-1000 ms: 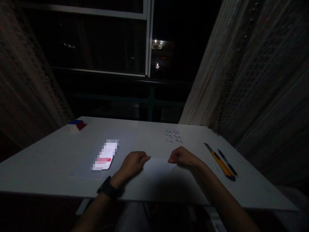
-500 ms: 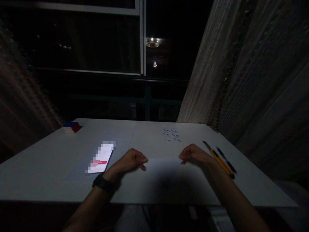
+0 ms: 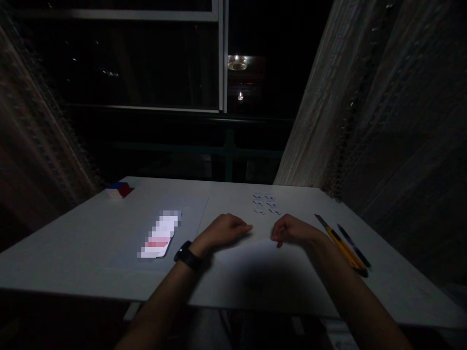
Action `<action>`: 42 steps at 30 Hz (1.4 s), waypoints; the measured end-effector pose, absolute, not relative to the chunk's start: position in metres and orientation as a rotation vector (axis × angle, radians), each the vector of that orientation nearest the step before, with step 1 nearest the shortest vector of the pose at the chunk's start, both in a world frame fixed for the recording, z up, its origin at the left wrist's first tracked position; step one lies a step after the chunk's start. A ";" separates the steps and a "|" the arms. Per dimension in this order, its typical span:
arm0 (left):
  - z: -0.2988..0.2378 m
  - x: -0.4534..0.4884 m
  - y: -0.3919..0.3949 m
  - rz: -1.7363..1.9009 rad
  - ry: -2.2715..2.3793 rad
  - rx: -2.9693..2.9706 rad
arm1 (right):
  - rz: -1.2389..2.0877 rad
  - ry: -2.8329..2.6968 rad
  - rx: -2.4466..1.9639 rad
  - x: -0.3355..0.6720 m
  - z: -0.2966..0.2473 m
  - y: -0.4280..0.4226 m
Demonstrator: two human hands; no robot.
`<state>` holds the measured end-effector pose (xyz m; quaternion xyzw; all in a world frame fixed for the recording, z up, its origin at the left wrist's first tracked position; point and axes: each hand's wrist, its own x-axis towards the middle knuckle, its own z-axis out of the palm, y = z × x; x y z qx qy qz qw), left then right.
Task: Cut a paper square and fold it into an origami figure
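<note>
A white sheet of paper lies on the white table in dim light. My left hand, with a dark watch on the wrist, rests curled on the sheet's far edge. My right hand is curled beside it, fingertips pinched down at the same edge. The two hands are a short gap apart. Whether the fingers grip the paper's edge or only press on it is too dark to make out. Several small cut paper pieces lie just beyond the hands.
A lit phone lies on a sheet at the left. A yellow utility knife and a dark pen lie at the right. A red and blue cube sits at the far left corner. Curtains hang on both sides of a dark window.
Both hands have moved away from me along the paper and come closer together. The right hand had first slid out to the right, then returned inward.
</note>
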<state>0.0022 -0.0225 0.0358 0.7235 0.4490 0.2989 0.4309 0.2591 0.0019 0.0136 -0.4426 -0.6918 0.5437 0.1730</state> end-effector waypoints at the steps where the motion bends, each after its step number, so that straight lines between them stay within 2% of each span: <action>1: 0.035 0.013 -0.022 0.635 1.043 1.884 | 1.552 -1.991 -1.225 0.252 0.015 0.006; 5: 0.024 0.031 -0.016 0.436 0.934 1.877 | 1.566 -2.056 -1.202 0.238 0.019 0.015; 10: 0.012 0.018 -0.006 0.460 0.905 1.750 | 1.623 -1.854 -1.174 0.257 0.021 0.017; 15: 0.002 0.011 0.001 0.851 1.099 1.441 | 1.362 -1.449 -1.276 0.254 0.011 0.015; 19: -0.005 0.008 0.002 1.136 1.124 1.240 | 1.516 -1.543 -1.184 0.217 -0.004 0.005; 23: -0.009 0.001 0.003 1.248 1.100 1.187 | 1.464 -1.564 -1.173 0.193 -0.014 0.001; 27: -0.010 0.003 0.003 1.355 1.162 1.282 | 1.395 -1.349 -1.230 0.192 -0.018 0.004; 31: -0.011 0.014 -0.010 1.271 1.355 1.819 | 1.311 -1.184 -1.195 0.192 -0.023 0.006; 34: -0.011 0.021 -0.021 1.196 1.321 2.150 | 1.259 -1.184 -1.156 0.189 -0.026 0.006; 37: -0.011 0.023 -0.023 1.191 1.261 2.154 | 1.211 -1.218 -1.121 0.187 -0.026 0.005; 42: -0.012 0.021 -0.016 1.162 1.189 1.838 | 1.169 -1.242 -1.115 0.186 -0.024 0.004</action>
